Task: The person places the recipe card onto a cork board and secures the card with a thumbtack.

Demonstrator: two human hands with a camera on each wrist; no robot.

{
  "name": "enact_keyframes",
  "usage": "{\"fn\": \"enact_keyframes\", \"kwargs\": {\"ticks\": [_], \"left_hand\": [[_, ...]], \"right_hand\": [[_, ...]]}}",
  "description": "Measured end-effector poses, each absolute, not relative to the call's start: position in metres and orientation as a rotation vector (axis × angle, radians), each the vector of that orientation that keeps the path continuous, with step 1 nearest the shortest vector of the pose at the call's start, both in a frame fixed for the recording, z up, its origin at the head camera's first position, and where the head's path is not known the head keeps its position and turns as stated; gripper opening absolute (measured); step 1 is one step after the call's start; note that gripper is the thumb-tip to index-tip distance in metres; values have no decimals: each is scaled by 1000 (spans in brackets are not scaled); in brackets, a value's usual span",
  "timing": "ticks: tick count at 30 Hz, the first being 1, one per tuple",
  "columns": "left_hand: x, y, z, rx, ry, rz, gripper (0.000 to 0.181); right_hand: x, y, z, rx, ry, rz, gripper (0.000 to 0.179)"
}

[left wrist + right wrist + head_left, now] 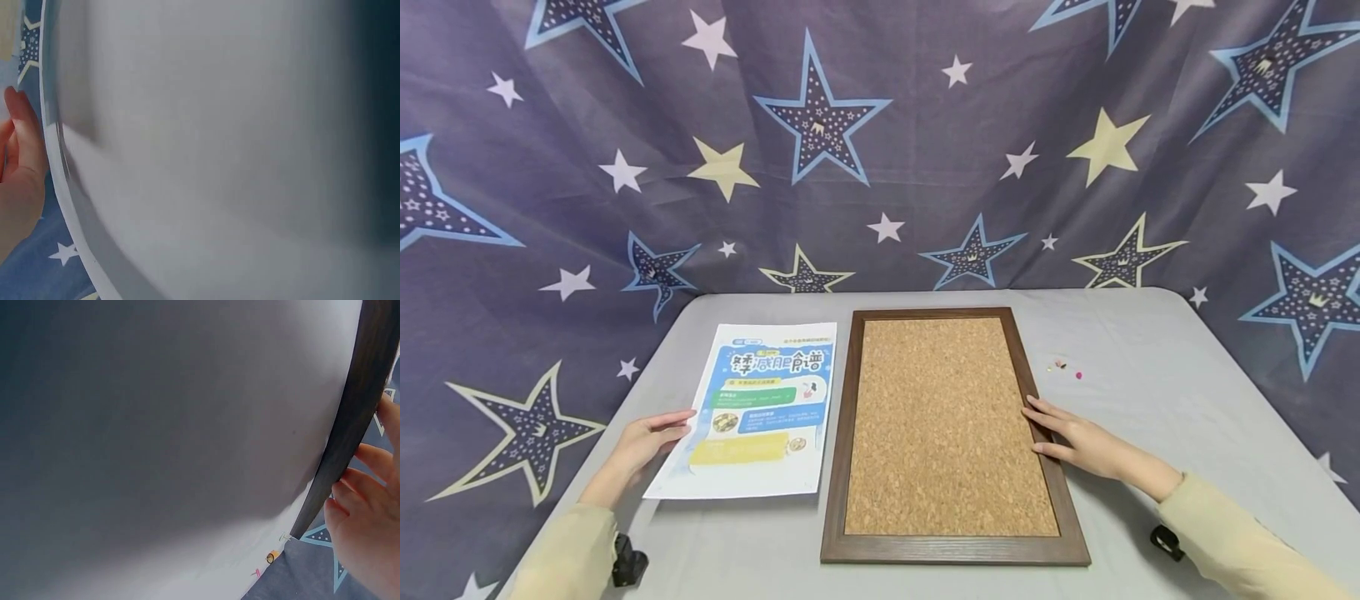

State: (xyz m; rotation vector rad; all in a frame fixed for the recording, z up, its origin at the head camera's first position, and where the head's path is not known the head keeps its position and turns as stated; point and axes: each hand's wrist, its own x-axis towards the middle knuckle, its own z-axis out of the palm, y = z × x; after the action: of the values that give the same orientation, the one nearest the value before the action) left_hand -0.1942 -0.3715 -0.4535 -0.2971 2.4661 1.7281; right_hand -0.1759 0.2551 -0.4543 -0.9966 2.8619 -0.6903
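Note:
A printed sheet of paper (752, 475) with a blue, green and yellow design lies tilted at the left of the table. My left hand (647, 442) pinches its left edge between fingers and thumb; the near edge casts a shadow below. Beside it stands a cork board (951, 433) in a dark brown wooden frame, flat on the table. My right hand (1086, 442) rests on the right side of the frame, fingers spread and fairly straight. In the right wrist view the same hand (369, 506) touches the dark frame edge (350, 412) with its fingertips.
Several small pushpins (1060, 365) lie on the grey table (1150, 375) right of the board, one of them a pink pushpin (1078, 375). Behind the table hangs a dark curtain (917, 167) with stars.

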Motion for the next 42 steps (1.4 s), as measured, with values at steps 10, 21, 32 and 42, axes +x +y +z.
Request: {"fn": "enact_keyframes", "kwargs": {"ticks": [10,21,32,42], "left_hand": [[-200,-346,-453,-326,2294,1853,31],[-204,-300,-448,-310,2309,1833,50],[-206,-255,-450,-327,2379,1800,43],[-204,-213,-447,-307,2328,1916,37]], "right_hand": [[-176,255,-453,-1003,2863,-693,53],[-175,256,-454,-1014,2856,-709,53],[-176,257,-455,-1014,2846,-716,54],[-177,257,-456,-990,2833,-721,55]]}}
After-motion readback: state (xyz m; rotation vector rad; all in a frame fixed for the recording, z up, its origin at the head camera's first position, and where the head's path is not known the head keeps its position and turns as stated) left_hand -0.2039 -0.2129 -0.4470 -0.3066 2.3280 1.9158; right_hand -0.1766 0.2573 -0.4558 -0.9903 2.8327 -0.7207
